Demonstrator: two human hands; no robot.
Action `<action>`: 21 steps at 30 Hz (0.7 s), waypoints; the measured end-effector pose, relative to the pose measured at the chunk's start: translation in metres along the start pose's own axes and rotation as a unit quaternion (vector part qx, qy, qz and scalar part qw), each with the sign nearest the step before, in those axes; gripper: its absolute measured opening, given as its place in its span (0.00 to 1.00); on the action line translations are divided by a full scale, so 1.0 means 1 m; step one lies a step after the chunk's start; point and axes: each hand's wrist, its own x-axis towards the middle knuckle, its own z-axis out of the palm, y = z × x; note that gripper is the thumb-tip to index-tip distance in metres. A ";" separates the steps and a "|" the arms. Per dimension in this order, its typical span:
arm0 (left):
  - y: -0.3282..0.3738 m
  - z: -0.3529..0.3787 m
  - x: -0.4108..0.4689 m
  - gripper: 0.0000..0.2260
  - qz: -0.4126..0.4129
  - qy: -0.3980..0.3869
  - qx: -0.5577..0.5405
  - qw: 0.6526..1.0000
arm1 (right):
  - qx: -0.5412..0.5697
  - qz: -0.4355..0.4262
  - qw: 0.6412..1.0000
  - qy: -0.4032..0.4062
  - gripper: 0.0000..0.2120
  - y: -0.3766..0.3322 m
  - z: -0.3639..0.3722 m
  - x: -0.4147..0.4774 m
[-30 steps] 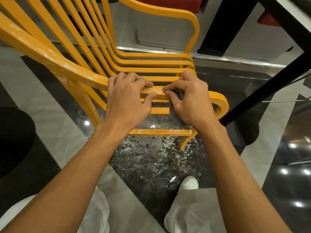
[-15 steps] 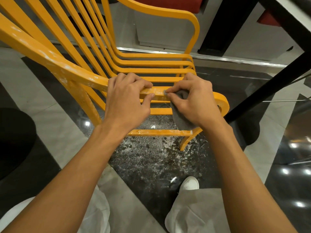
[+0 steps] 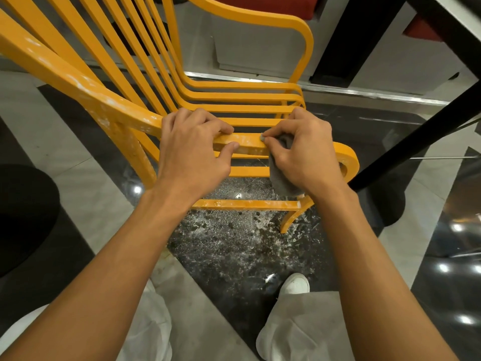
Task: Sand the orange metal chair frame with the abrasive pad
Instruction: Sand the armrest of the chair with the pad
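While the left hand clamps the orange metal chair frame's near armrest, right hand pinching the grey abrasive pad there: advise short, even, firm strokes along rail.

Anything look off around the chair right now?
Pale dust and dark flecks litter the dark floor beneath the armrest, apparently sanding debris. The chair frame shows whitish scuffed patches. Nothing else stands out.

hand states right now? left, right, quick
Left hand: closed around the orange armrest bar, steadying the chair frame.
Right hand: closed on the grey abrasive pad, pressing it against the same bar.
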 end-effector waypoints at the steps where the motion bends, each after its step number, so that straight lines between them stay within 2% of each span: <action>1: 0.000 0.000 0.000 0.15 0.001 0.000 0.001 1.000 | -0.002 -0.005 1.000 0.006 0.04 -0.004 0.004 0.000; 7: -0.002 0.000 0.000 0.14 0.004 0.002 -0.003 1.000 | 0.009 -0.026 0.999 -0.045 0.04 -0.004 -0.003 -0.001; 13: -0.002 0.001 0.001 0.14 0.003 -0.001 -0.006 1.000 | -0.006 -0.006 1.000 0.002 0.04 -0.010 0.007 0.001; 18: -0.004 0.002 0.001 0.13 0.006 0.000 -0.008 1.000 | 0.014 -0.032 0.998 -0.050 0.04 -0.006 -0.001 0.001; 21: -0.003 0.002 0.001 0.14 0.003 0.000 -0.007 1.000 | -0.004 -0.005 1.000 -0.030 0.04 -0.001 -0.003 0.003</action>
